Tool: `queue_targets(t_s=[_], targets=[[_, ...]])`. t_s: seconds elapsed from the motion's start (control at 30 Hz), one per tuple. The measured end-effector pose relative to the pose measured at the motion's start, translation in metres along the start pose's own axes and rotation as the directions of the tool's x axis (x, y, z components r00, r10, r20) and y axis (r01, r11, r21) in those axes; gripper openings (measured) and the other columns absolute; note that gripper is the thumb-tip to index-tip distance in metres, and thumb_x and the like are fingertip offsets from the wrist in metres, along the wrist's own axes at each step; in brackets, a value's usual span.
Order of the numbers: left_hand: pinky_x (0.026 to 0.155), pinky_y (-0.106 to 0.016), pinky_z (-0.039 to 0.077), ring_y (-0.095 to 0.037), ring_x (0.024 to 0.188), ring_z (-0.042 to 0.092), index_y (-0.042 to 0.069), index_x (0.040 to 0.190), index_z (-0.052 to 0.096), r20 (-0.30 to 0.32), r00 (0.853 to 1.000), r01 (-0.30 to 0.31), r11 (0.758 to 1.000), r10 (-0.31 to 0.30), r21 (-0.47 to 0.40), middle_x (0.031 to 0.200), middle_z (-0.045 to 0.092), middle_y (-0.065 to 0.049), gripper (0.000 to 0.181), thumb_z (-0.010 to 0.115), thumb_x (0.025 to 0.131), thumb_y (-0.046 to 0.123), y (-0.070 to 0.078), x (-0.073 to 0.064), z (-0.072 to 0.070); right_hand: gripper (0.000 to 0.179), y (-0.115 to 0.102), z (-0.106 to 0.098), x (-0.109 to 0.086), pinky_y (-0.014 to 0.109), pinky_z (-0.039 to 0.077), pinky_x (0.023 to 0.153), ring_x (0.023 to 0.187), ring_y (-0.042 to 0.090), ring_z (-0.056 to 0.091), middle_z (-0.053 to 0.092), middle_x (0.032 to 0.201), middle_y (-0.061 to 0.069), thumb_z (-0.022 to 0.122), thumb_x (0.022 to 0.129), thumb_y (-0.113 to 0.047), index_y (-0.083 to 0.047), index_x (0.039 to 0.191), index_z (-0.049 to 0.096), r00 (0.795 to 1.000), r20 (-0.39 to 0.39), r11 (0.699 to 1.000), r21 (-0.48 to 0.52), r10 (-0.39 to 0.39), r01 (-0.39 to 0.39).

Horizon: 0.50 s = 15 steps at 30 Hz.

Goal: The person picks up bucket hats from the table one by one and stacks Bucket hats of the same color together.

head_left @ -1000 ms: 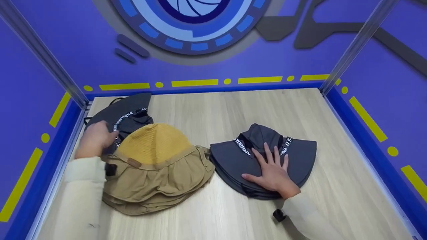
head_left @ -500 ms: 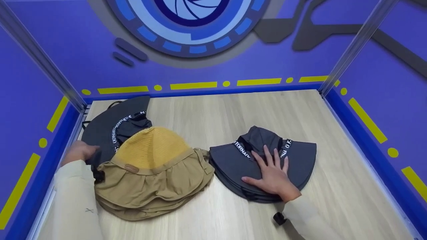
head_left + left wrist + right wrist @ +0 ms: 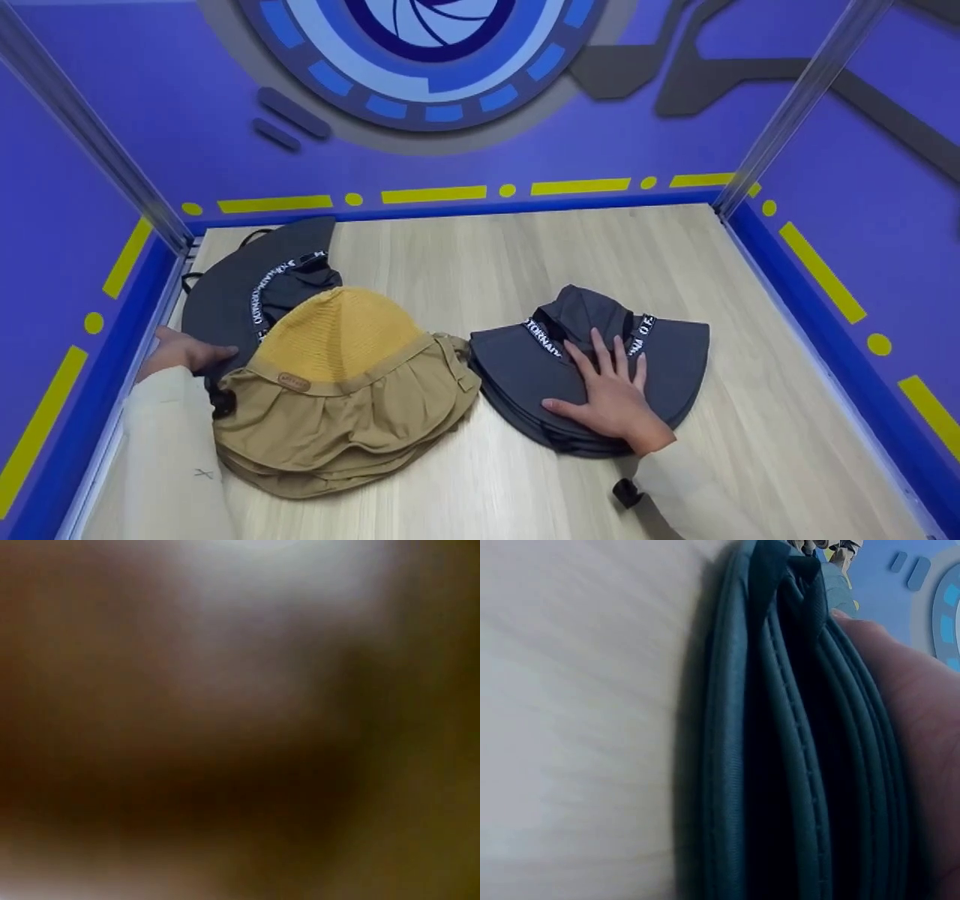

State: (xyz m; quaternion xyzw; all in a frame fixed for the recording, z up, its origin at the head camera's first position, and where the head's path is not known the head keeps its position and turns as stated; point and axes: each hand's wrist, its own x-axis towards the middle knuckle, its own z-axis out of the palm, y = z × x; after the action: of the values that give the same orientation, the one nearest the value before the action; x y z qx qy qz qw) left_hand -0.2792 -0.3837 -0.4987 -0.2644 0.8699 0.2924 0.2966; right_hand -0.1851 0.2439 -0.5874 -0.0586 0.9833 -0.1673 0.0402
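At the left of the head view, my left hand (image 3: 178, 352) is at the near-left edge of a dark grey sun hat (image 3: 225, 300). Its thumb lies over the brim, and the fingers are largely hidden, seemingly under it. My right hand (image 3: 611, 401) rests with spread, straight fingers on a stack of dark grey sun hats (image 3: 517, 375) with lettered bands. The right wrist view shows the layered brims (image 3: 802, 765) of this stack edge-on, beside part of the hand. The left wrist view is too blurred to read.
A stack of khaki sun hats (image 3: 337, 427) with a yellow knitted crown (image 3: 352, 330) lies between the hands and overlaps the left grey hat. The wooden tabletop (image 3: 480, 262) is bounded by blue-purple panels (image 3: 465, 169) at the back and sides.
My left hand has moved from the upper brim of the left grey hat down to its near-left edge, its thumb now reaching over the brim. The right hand has stayed on its stack.
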Motion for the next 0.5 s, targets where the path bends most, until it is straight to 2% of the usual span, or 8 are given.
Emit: queue_targets(t_s=[0.13,0.3,0.4,0.5], targets=[[0.124,-0.064,0.02,-0.062,0.146,0.016,-0.01,0.141,-0.042,0.01,1.0,0.016,1.0,-0.016,0.024,0.156,-0.001,-0.048,0.131,0.061,0.095,0.056,0.0022,-0.0037,0.0038,0.108,-0.0007,0.0003,-0.0007,0.079,-0.005,0.115,0.157,0.05,0.0,0.005,0.174,0.012,0.059,0.075,-0.089,-0.034,0.163,0.028,1.0,-0.001,1.0,0.009,-0.004,0.004],[0.125,-0.061,0.02,-0.062,0.147,0.014,-0.012,0.144,-0.037,-0.016,1.0,0.009,0.999,-0.008,0.036,0.156,-0.002,-0.047,0.129,0.065,0.094,0.05,0.0052,-0.0048,0.0085,0.108,-0.0002,0.0007,-0.0016,0.078,-0.006,0.115,0.157,0.049,-0.001,0.005,0.174,0.012,0.06,0.075,-0.089,-0.035,0.163,0.028,1.0,0.002,1.0,0.012,0.0,0.0],[0.125,-0.061,0.022,-0.062,0.147,0.015,-0.014,0.144,-0.035,-0.023,1.0,0.011,0.999,-0.01,0.043,0.156,-0.002,-0.048,0.129,0.066,0.094,0.049,0.0049,-0.0021,0.0098,0.108,0.0004,0.0004,-0.0018,0.078,-0.006,0.116,0.157,0.049,-0.001,0.004,0.174,0.012,0.059,0.075,-0.089,-0.035,0.163,0.027,1.0,0.003,1.0,0.011,0.0,0.0],[0.124,-0.062,0.024,-0.063,0.146,0.017,-0.018,0.142,-0.034,-0.003,1.0,0.014,0.999,-0.014,0.049,0.155,-0.001,-0.05,0.129,0.064,0.094,0.052,0.0032,0.0038,0.0074,0.108,0.0015,-0.0007,-0.0015,0.078,-0.006,0.116,0.157,0.049,-0.002,0.005,0.174,0.012,0.059,0.075,-0.089,-0.035,0.163,0.027,1.0,0.001,1.0,0.013,0.0,0.0]])
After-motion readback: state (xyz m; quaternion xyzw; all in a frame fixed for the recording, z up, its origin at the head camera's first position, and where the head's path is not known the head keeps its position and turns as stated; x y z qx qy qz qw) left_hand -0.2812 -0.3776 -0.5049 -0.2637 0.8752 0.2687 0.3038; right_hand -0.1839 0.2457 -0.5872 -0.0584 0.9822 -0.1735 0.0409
